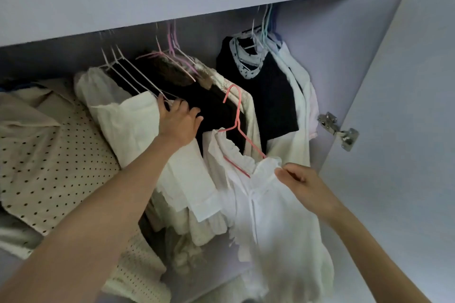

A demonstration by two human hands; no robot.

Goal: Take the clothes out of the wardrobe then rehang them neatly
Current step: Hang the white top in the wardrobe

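Observation:
A white frilly garment [268, 206] hangs on a pink wire hanger [236, 128] in front of the open wardrobe. My right hand [299, 179] pinches the garment's shoulder at the hanger's right end. My left hand [178, 122] reaches into the hanging clothes and presses with spread fingers against a cream garment [130, 118] and a black one [211, 108]. The pink hanger's hook is off the rail, which is hidden behind the top panel.
A dark navy top [268, 106] and white garments [299, 106] hang at the right on pale hangers. A polka-dot cream fabric [49, 155] lies heaped at the left. The open door [398, 130] with its metal hinge [338, 130] stands at the right.

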